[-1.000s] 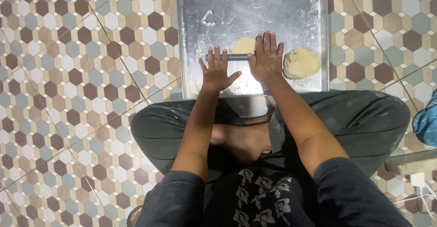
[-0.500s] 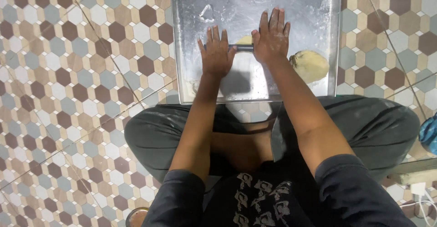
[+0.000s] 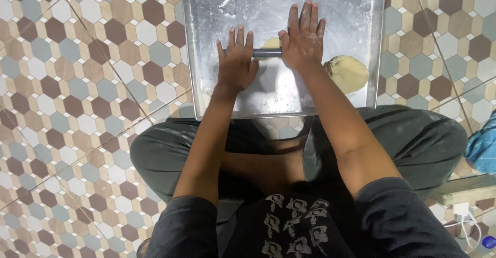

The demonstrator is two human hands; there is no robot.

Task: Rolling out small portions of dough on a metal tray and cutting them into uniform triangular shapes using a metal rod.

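So the thin grey rolling pin [image 3: 266, 52] is lying crosswise on the metal tray [image 3: 206, 82], with both palms pressed flat on top of it. The left hand [image 3: 235, 61] covers one end and the right hand [image 3: 302, 38] the other. Fingers are spread and straight, so neither hand is gripping; they're side by side with just a short bare stretch of pin showing between them.

Compared with a second ago the hands and pin have travelled further up the tray, away from the body, and the arms are stretched out more. That reads to me as the forward push of a roll, so the dough under the pin is getting flattened a bit more with this stroke. Only a small pale sliver of that dough piece [image 3: 270, 43] peeks out just past the pin; the rest is hidden by the hands.

Textures: the tray is dull, scuffed steel with a floury haze, rectangular with a low rim. Near the right wrist sits a rounded yellowish dough lump [image 3: 347, 73], matte and soft-looking, well apart from the pin.

The tray rests on a floor of hexagon tiles [image 3: 77, 82] in brown, beige and grey-blue, with the person sitting cross-legged in dark trousers. A bit of blue cloth [image 3: 483, 147] shows at the right edge.
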